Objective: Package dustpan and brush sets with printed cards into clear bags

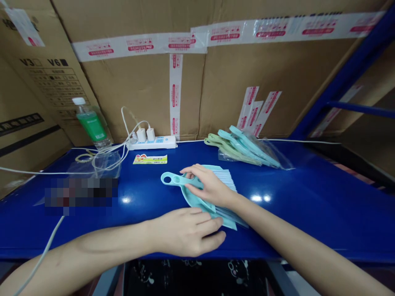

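A light blue dustpan (197, 200) lies on the blue table, with a matching hand brush (177, 179) on top of it. The brush's pale bristles point right, and its handle with the hanging hole points left. My right hand (210, 185) grips the brush at its handle, thumb on the near side and fingers over the far side. Close to the dustpan's near edge is my left hand (188, 232), its fingers loosely bent and slightly apart. Its thumb is hidden, and I cannot tell whether the fingertips touch the pan.
Several green and blue dustpan sets (243, 146) in clear plastic lie at the back right. A white power strip (157, 142) with chargers and cables, a colourful card (150, 159) and a green-labelled bottle (92, 125) are at the back left. Cardboard (138, 90) stands behind.
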Available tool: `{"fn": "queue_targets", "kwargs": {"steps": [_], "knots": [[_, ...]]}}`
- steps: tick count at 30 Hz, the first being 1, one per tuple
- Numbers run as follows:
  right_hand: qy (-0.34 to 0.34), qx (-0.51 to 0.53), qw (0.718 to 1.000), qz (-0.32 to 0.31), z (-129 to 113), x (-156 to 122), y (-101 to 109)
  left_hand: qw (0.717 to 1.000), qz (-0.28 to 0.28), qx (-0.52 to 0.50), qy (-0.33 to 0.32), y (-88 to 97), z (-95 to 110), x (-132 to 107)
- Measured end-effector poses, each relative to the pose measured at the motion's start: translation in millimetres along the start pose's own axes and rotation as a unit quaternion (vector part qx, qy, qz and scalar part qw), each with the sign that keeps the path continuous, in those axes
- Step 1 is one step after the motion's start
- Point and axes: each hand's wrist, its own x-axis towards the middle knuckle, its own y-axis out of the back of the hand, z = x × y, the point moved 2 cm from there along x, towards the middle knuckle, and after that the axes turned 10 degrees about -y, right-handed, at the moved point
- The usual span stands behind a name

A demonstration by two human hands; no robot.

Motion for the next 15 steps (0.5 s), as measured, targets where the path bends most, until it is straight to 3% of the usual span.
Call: {"fn": "queue_targets", "kwargs": {"steps": [3, 9, 12, 15], "knots": [[0.004, -0.003, 1.0, -0.019, -3, 0, 4, 1.0, 0.0, 0.002, -0.002, 0.7, 0, 0], [0.03, -0.079, 0.988, -0.125, 2, -7, 27, 0.999, 0.004, 0.033, -0.009, 6.2, -3, 1], [0.011, -0.131, 0.981, -0.145, 10, -10, 28, 0.998, 0.001, 0.059, 0.022, 7.3, -5, 0], [-0.007, -0.149, 0.975, -0.165, 14, -10, 22, 0.994, -0.037, 0.073, 0.067, 4.9, -6, -2]]}}
